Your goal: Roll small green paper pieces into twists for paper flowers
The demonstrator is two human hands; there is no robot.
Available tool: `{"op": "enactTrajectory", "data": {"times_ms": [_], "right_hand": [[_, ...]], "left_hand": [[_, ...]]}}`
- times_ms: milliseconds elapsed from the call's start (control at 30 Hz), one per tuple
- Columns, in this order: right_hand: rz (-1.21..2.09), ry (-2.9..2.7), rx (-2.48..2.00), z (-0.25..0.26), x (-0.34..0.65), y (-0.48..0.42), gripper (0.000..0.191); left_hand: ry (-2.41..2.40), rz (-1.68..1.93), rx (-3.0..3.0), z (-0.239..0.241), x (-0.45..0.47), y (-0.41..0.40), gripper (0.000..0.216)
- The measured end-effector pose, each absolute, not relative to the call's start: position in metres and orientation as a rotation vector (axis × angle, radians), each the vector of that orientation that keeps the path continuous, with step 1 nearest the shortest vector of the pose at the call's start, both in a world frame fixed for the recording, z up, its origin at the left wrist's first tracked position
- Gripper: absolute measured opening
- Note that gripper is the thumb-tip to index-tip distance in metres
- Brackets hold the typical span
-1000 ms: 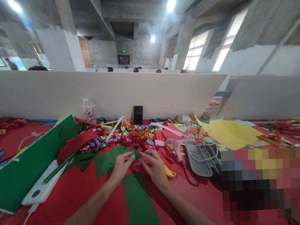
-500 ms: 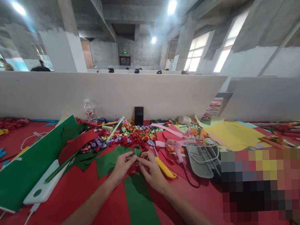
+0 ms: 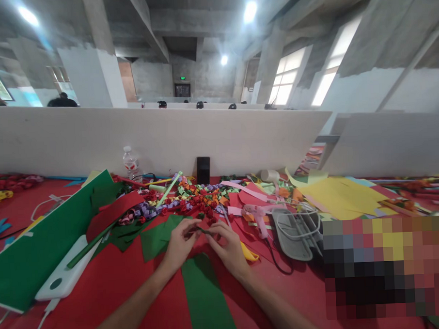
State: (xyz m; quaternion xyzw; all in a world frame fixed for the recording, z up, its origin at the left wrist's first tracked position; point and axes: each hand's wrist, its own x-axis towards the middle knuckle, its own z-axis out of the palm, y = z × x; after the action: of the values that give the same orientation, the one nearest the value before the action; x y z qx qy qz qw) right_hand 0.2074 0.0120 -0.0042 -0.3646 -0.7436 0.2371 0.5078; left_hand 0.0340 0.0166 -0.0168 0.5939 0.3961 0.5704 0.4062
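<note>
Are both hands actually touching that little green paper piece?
Touching. The head view shows the left hand and right hand each pinching an end of the small green paper piece.

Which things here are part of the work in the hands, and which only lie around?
In use: left hand, right hand, green paper piece pinched between both.
Lying about: water bottle, black phone, glue gun, yellow paper sheets, white power bank.

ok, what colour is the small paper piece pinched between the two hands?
The paper piece is dark green; it shows best in the head view.
</note>
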Motion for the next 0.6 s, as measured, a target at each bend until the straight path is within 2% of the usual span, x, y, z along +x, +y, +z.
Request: {"op": "enactTrajectory", "data": {"times_ms": [300, 467, 600], "right_hand": [[0.388, -1.949, -0.807, -0.003, 0.210, 0.009, 0.012], [0.382, -1.956, -0.881, -0.010, 0.211, 0.012, 0.043], [0.309, -2.007, -0.840, -0.014, 0.212, 0.014, 0.042]], "left_hand": [[0.881, 1.442, 1.536, -0.012, 0.036, 0.010, 0.017], [0.899, 1.433, 1.532, -0.014, 0.036, 0.010, 0.023], [0.933, 1.415, 1.531, -0.017, 0.035, 0.009, 0.031]]}}
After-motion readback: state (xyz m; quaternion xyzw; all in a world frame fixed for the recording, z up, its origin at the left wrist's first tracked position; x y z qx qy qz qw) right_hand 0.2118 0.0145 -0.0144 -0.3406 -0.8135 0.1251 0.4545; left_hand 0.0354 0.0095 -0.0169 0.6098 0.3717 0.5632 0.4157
